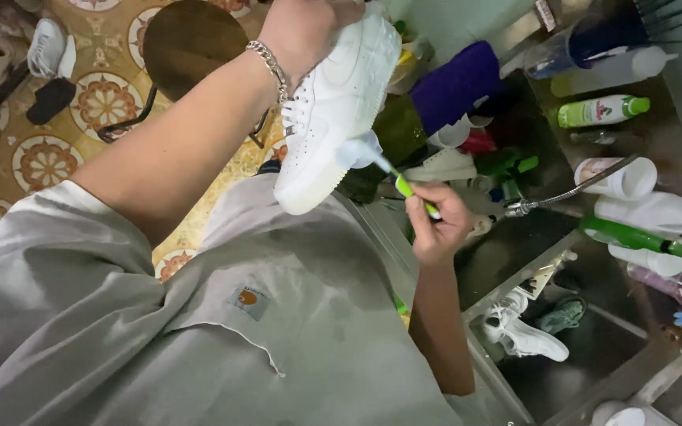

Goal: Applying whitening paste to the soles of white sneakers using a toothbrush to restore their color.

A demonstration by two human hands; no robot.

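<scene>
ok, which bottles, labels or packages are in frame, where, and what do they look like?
Green bottle: lying top right, white label band, green cap.
White squeeze bottle: lying above it, pale, nozzle tip.
White jug: right edge, on its side, green cap.
Shirt patch: small square label, chest pocket.

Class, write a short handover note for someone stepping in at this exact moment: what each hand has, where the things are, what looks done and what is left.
Left hand: raised, gripping the white sneaker from its top, sole side turned towards the brush.
Right hand: closed on the green-handled toothbrush, its head against the sneaker's sole edge, with foam there.
Around: steel sink below, hose nozzle beside the right hand, another white sneaker lower in the basin.
Done: the upper looks clean.
Left: the sole edge is mid-scrub; foam not rinsed; I cannot tell how clean the second sneaker is.
</scene>
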